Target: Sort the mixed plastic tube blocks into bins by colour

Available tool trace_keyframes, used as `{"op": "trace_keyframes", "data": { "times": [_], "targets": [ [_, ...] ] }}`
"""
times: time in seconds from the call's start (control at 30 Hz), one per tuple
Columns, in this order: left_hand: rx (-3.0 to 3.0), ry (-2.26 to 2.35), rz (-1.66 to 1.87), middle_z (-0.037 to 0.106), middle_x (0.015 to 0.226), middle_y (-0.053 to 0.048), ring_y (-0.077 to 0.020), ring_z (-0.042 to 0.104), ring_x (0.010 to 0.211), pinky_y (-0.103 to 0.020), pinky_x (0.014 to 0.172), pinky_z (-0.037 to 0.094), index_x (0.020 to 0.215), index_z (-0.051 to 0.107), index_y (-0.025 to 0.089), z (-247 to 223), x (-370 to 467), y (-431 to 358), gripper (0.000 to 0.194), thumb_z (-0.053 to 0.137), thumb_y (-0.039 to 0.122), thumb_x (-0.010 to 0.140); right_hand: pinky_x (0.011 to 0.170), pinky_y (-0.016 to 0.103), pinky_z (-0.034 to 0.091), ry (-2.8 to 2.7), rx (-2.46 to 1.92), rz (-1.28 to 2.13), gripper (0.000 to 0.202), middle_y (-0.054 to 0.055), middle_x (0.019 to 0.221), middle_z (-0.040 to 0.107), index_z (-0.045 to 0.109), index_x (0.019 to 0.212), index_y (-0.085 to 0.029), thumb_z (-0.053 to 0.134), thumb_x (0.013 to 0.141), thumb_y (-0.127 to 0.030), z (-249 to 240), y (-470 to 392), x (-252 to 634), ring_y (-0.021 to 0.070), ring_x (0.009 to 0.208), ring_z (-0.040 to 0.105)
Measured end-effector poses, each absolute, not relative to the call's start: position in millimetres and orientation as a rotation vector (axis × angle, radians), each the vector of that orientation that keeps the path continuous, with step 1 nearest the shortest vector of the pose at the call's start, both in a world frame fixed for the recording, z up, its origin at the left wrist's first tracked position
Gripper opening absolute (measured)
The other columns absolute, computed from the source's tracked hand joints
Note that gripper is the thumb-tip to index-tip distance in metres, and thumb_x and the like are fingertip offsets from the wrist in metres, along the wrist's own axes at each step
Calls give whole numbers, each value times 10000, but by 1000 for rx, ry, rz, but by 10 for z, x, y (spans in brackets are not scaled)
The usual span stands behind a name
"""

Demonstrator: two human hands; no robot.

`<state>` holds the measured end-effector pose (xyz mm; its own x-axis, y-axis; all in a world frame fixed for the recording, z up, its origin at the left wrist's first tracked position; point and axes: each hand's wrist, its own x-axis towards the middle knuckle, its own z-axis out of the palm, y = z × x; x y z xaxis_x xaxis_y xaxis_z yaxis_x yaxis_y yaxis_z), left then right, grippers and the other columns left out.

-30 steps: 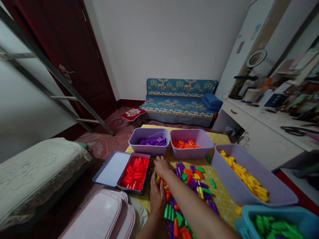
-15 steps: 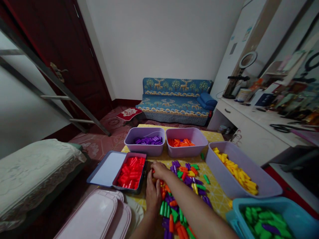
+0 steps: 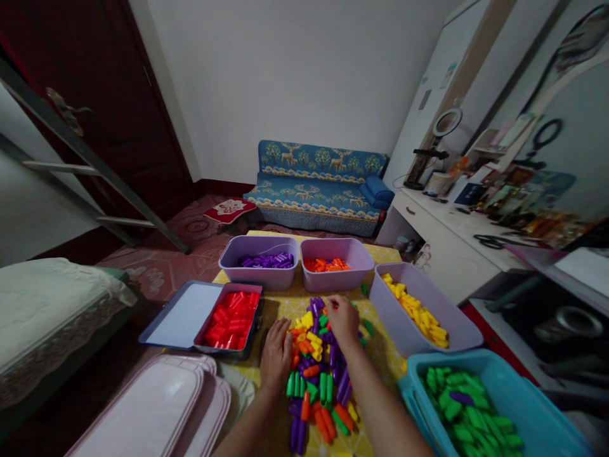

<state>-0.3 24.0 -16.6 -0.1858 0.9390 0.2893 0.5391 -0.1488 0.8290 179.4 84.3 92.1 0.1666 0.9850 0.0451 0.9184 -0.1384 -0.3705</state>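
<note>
A mixed pile of small tube-like plastic pieces (image 3: 326, 388) in purple, green, orange and yellow covers the middle of the table. At its left edge rests my left hand (image 3: 276, 357), fingers stretched out and apart, holding nothing I can see. My right hand (image 3: 343, 320) reaches to the far side of the pile, its fingers curled together over the pieces. What they pinch, if anything, is hidden. Left of my left hand stands an opened case (image 3: 261, 311) filled with red pieces (image 3: 231, 320).
Lilac tubs hold purple (image 3: 264, 279), orange (image 3: 337, 283) and yellow pieces (image 3: 421, 317). A turquoise tub (image 3: 428, 357) at right holds green pieces with one purple among them. Pale lids (image 3: 143, 406) are stacked front left. Beyond stand a sofa (image 3: 314, 184) and a cluttered white desk (image 3: 457, 225).
My right hand has moved right, away from my left hand, to the pile's far side. The left hand has opened out beside the pile. The view has shifted right.
</note>
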Motion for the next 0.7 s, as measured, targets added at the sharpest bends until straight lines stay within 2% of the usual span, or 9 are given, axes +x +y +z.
{"op": "trace_keyframes", "data": {
  "times": [0.1,0.17,0.23,0.33,0.47,0.57,0.7],
  "targets": [
    [1683,1717,1266,618,1334,-98,-246,500,1318,-496,1149,363,1221,661,199,-167,-11,235,422,397,384,950,1026,397,378,-1537,-2274,130,389,111,1358,580,664,1196,-232,405,927,-339,779,900,2142,270,1242,522],
    [1699,1713,1256,617,1337,-97,-241,500,1317,-491,1151,363,1227,657,199,-167,-15,234,416,397,372,953,1068,466,340,-1485,-2297,211,436,153,1444,494,618,1279,-204,406,928,-352,673,933,2295,310,1330,441],
    [1706,1710,1256,620,1332,-97,-237,502,1316,-484,1152,363,1231,654,197,-162,-14,234,414,398,368,955,1084,466,332,-1546,-2238,356,428,158,1417,522,625,1267,-197,419,925,-350,583,947,2356,299,1332,447],
    [1704,1711,1265,623,1326,-98,-236,503,1315,-476,1152,367,1225,658,191,-150,-10,233,415,395,370,958,1064,364,380,-1688,-2062,512,344,93,1275,641,700,1113,-220,438,921,-334,505,925,2298,222,1246,538],
    [1708,1710,1267,630,1313,-107,-242,515,1301,-478,1148,372,1220,658,172,-142,-10,237,428,385,377,962,991,284,444,-1805,-1799,639,339,75,1175,688,710,1025,-200,398,937,-300,500,808,2104,159,1127,610],
    [1720,1716,1266,636,1301,-123,-250,523,1292,-486,1139,380,1212,658,155,-140,-14,243,435,381,376,961,989,297,459,-1857,-1619,703,288,69,1156,692,711,1020,-202,465,915,-309,545,656,1955,159,1098,621],
    [1736,1706,1278,635,1302,-126,-249,528,1288,-487,1129,390,1199,662,162,-124,-20,246,425,376,367,960,1040,402,449,-1886,-1272,755,295,78,1171,691,700,1110,-225,526,891,-320,624,367,1826,200,1133,612]
  ]
}}
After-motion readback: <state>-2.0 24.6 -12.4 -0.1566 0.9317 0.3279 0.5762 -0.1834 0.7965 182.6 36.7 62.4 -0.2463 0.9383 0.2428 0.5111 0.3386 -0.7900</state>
